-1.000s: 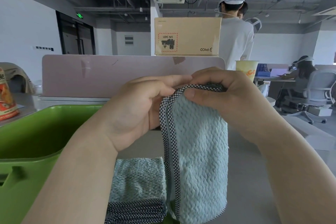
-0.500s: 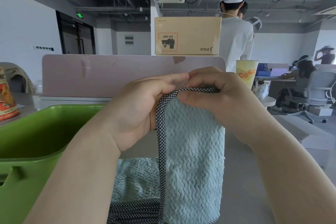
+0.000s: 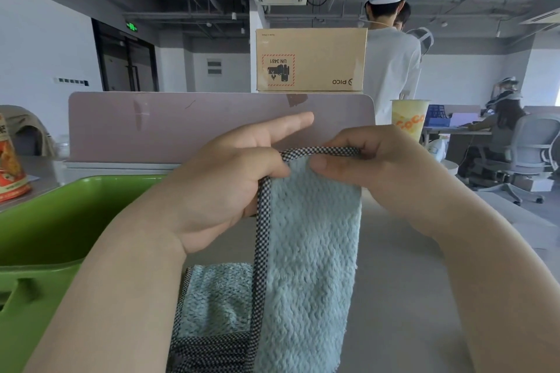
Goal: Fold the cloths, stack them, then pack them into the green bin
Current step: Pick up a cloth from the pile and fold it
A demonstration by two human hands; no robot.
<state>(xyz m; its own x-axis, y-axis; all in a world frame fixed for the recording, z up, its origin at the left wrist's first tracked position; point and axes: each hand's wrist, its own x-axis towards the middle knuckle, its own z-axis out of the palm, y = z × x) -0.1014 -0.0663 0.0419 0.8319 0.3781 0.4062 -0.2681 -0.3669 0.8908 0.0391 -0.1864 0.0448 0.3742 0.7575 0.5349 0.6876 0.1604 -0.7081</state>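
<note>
Left grip [image 3: 224, 188] and right grip [image 3: 378, 169] pinch the checked top hem of the hanging cloth [image 3: 312, 251]; I see a folded cloth [image 3: 215, 300] on the counter [image 3: 409, 297] near the green bin [image 3: 60, 221].

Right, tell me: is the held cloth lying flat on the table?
No, left hand and right hand hold the light blue cloth up by its checkered edge.

Left hand [image 3: 224, 188], right hand [image 3: 378, 169], apparently pinching

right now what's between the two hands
In the head view, the checked top hem of the hanging blue cloth spans from the left hand to the right hand; both pinch it.
</note>
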